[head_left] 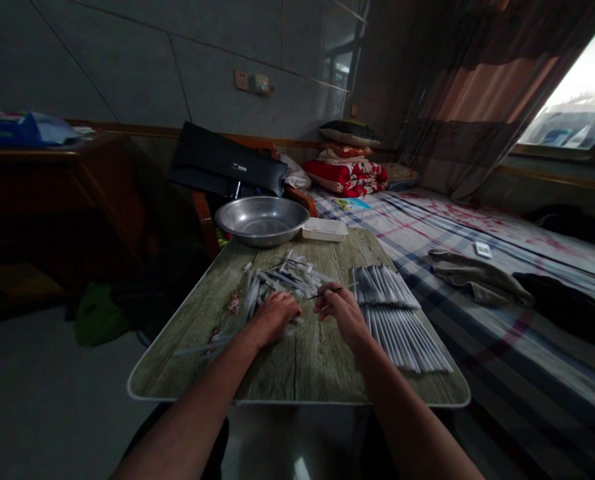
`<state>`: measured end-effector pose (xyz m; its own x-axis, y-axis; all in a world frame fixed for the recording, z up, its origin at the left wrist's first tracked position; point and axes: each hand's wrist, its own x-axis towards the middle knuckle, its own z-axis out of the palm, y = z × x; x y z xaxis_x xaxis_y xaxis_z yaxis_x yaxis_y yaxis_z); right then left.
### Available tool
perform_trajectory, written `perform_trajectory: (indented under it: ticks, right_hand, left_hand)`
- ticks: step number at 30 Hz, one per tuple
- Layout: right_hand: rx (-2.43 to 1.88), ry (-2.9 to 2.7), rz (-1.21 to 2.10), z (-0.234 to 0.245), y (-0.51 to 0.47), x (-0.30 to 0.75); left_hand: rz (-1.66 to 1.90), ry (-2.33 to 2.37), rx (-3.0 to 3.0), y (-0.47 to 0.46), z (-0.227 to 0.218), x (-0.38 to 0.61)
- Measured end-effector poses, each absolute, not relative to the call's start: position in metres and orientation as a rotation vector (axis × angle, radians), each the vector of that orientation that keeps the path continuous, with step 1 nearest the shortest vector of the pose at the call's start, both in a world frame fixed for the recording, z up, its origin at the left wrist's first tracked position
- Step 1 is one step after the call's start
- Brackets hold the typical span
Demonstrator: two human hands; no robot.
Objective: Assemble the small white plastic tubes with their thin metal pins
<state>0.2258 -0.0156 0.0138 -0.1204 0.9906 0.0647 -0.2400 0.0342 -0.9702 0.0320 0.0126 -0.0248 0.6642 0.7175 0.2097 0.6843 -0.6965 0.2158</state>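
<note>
My right hand (pixel 342 315) pinches a thin dark stick (pixel 327 292) with a pale end, held level above the table. My left hand (pixel 276 317) is low over the tabletop with its fingers curled together; whether anything is between them I cannot make out. Beyond both hands lies a loose pile of whitish plastic tubes and dark thin sticks (pixel 282 275), blurred in the dim light. To the right of my right hand, slim grey-white sticks are laid side by side in two rows, a far row (pixel 384 285) and a near row (pixel 407 339).
A wide metal basin (pixel 262 220) and a white plastic tray (pixel 324 230) stand at the wood-patterned table's (pixel 297 380) far edge. Small red-and-white bits (pixel 234 302) lie on the left. A bed (pixel 477 333) adjoins the right side; a chair with a black case (pixel 227 163) stands behind.
</note>
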Motion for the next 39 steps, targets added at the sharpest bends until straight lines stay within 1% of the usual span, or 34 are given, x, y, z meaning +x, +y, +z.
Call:
perform_trajectory:
  ticks: [3, 6, 11, 15, 21, 29, 35, 39]
  right_hand:
    - [-0.923, -1.123, 1.347, 0.013, -0.015, 0.227]
    - [-0.937, -1.100, 1.265, 0.013, -0.013, 0.229]
    - [-0.870, -1.080, 1.164, 0.020, -0.014, 0.234]
    - [-0.833, -1.050, 1.142, 0.026, -0.018, 0.233]
    - [-0.824, -1.065, 1.163, 0.028, -0.018, 0.229]
    - [-0.822, -1.098, 1.174, 0.030, -0.017, 0.226]
    - [-0.858, -1.184, 1.259, 0.026, -0.018, 0.220]
    - [-0.846, -1.266, 1.292, 0.023, -0.019, 0.216]
  left_hand:
    - [0.470, 1.157, 2.770, 0.012, -0.024, 0.034]
    - [0.589, 1.140, 2.732, 0.010, -0.020, 0.036]
    - [0.878, 1.144, 2.436, 0.006, -0.009, 0.037]
    - [1.007, 1.074, 2.260, 0.001, 0.003, 0.037]
    - [0.954, 1.082, 2.127, -0.006, 0.013, 0.036]
    - [0.930, 1.099, 2.056, -0.010, 0.017, 0.035]
    - [0.923, 1.000, 1.958, -0.013, 0.015, 0.034]
    - [0.931, 0.807, 1.817, -0.018, 0.015, 0.033]
